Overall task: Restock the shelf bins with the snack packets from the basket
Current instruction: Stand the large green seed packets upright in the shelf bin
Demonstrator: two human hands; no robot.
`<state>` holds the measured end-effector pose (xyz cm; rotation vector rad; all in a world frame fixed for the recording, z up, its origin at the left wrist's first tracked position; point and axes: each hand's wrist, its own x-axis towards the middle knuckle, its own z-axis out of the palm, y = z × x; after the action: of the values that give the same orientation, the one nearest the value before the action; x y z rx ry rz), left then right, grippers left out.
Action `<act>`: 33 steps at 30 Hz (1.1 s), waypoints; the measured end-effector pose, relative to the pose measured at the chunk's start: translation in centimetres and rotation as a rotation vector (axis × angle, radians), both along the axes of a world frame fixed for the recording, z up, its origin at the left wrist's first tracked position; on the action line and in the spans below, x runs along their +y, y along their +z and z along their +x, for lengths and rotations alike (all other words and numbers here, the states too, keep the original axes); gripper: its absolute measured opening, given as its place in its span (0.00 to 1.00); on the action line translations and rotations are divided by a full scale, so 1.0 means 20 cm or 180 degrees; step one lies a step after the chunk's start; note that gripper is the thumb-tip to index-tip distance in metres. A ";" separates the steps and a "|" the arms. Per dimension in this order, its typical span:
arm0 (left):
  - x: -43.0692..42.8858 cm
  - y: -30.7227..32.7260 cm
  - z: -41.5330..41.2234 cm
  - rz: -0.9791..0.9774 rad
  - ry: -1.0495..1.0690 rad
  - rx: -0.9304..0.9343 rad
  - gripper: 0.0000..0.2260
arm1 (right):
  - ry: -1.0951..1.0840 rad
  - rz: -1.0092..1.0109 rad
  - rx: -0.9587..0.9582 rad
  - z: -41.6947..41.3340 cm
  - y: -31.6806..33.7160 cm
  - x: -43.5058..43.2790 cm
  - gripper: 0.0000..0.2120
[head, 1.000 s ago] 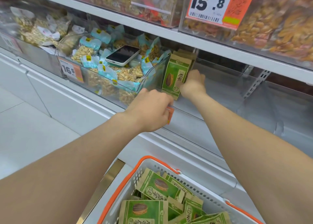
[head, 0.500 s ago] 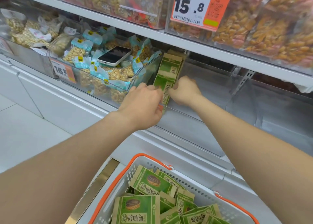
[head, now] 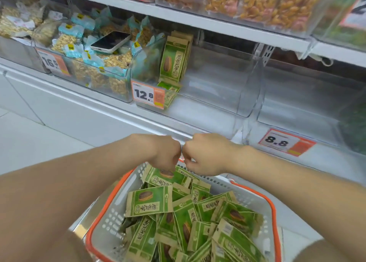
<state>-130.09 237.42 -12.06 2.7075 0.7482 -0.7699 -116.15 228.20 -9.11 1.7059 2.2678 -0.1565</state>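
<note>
A white basket with an orange rim [head: 274, 212] sits low in front of me, filled with several green and tan snack packets [head: 150, 202]. My left hand [head: 164, 152] and my right hand [head: 206, 154] hang side by side over the basket's far end, knuckles almost touching and fingers curled down onto the top packets [head: 162, 176]. The backs of the hands hide whether the fingers grip anything. In the clear shelf bin [head: 227, 87] tagged 12.8, a few of the same packets [head: 174, 61] stand against its left wall, and one [head: 170, 92] lies lower behind the tag.
A phone [head: 110, 42] lies on the bagged nuts in the bin [head: 95, 71] to the left, tagged 16.5. Right of the 12.8 bin is another clear bin [head: 297, 107] tagged 8.8. A shelf of packed snacks [head: 267, 2] overhangs above.
Both hands have left the packets standing in the 12.8 bin and dropped to the basket's far end. The view has tilted down with them.
</note>
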 end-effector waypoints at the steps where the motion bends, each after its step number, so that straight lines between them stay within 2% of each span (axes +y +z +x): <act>1: -0.04 -0.06 0.01 0.0017 -0.0144 0.0277 0.12 | -0.0030 -0.0424 -0.0186 0.01 -0.03 -0.03 0.13; 4: -0.15 -0.21 0.02 0.0080 -0.0545 0.0892 0.17 | -0.0184 -0.1351 -0.0711 0.01 -0.12 -0.11 0.18; 7: -0.20 -0.29 -0.01 0.0058 -0.0507 0.0909 0.31 | -0.0162 -0.1369 -0.0678 -0.01 -0.13 -0.15 0.20; 9: -0.21 -0.34 -0.04 0.0032 -0.0521 0.0899 0.34 | -0.0079 -0.1155 -0.0476 -0.03 -0.11 -0.16 0.19; 11: -0.22 -0.38 -0.04 0.0126 -0.0548 0.0884 0.30 | -0.0011 -0.1004 -0.0329 -0.05 -0.09 -0.16 0.18; 14: -0.25 -0.39 -0.01 0.0535 -0.0697 0.0757 0.10 | 0.0031 -0.0964 -0.0274 -0.07 -0.07 -0.17 0.16; 15: -0.24 -0.40 -0.01 0.0614 -0.0729 0.0711 0.06 | 0.0025 -0.0976 -0.0300 -0.07 -0.07 -0.18 0.16; 18: -0.20 -0.38 -0.01 0.0314 -0.0508 0.0527 0.03 | 0.0017 -0.1004 -0.0396 -0.08 -0.05 -0.20 0.12; 19: -0.17 -0.36 -0.01 0.0120 -0.0334 0.0404 0.03 | -0.0006 -0.0946 -0.0390 -0.08 -0.05 -0.21 0.10; 22: -0.10 -0.21 -0.02 -0.0446 0.0227 -0.0154 0.03 | -0.0143 -0.0358 -0.0044 -0.05 -0.01 -0.19 0.13; 25: -0.03 -0.02 -0.04 -0.0868 0.0579 -0.0829 0.05 | -0.0537 0.0208 0.0327 -0.01 0.05 -0.16 0.07; 28: -0.01 0.13 -0.06 -0.1514 0.1134 -0.1700 0.03 | -0.1019 0.0508 0.0747 0.03 0.08 -0.12 0.13; 30: -0.03 0.21 -0.07 -0.1834 0.1548 -0.2346 0.02 | -0.1382 0.0991 0.1299 0.05 0.10 -0.10 0.14; 33: -0.05 0.29 -0.05 -0.1986 0.2166 -0.3367 0.03 | -0.2181 0.1679 0.2894 0.06 0.16 -0.06 0.15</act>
<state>-131.09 236.43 -6.23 1.6985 0.8323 0.4984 -115.03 226.94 -5.95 3.1627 2.2246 -0.6335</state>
